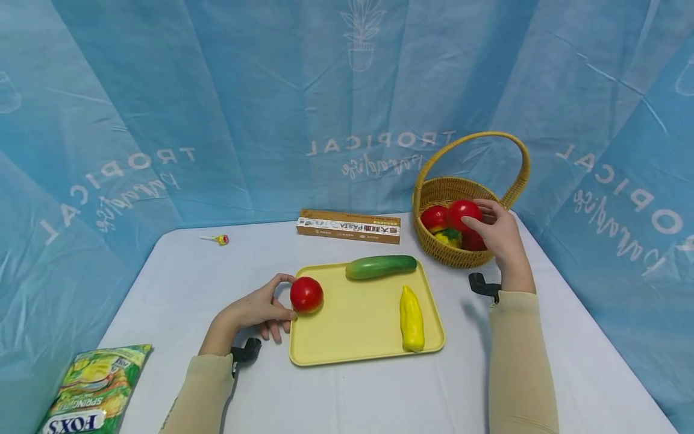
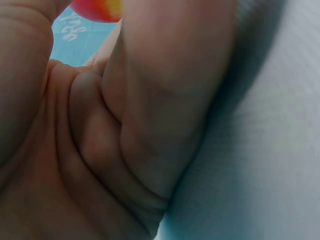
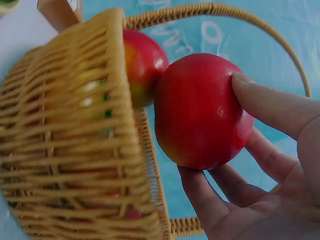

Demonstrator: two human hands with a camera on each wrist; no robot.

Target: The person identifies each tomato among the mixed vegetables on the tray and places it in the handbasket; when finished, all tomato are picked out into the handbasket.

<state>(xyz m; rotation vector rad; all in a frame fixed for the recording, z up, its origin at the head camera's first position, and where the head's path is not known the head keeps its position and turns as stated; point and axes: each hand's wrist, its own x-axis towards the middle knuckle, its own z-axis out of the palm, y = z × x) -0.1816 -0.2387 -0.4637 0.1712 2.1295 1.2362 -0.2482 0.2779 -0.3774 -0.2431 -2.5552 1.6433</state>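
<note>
My right hand (image 1: 496,232) pinches a red apple (image 1: 463,215) between thumb and fingertips at the wicker basket's (image 1: 461,259) opening; the right wrist view shows that apple (image 3: 202,112) beside the rim. Other red fruit (image 1: 434,218) and a yellow-green piece (image 1: 449,237) lie inside. At the left edge of a yellow tray (image 1: 358,325), my left hand (image 1: 257,307) has its thumb and index finger spread beside a second red apple (image 1: 306,295). Whether they touch it is unclear. On the tray also lie a cucumber (image 1: 381,267) and a yellow pepper (image 1: 412,319).
Behind the tray stands a pasta box (image 1: 349,226). A lollipop (image 1: 217,239) is at the back left and a green Fox's candy bag (image 1: 97,392) at the front left. The basket's tall handle (image 1: 501,135) arches over its opening. Blue curtains surround the white table (image 1: 336,398).
</note>
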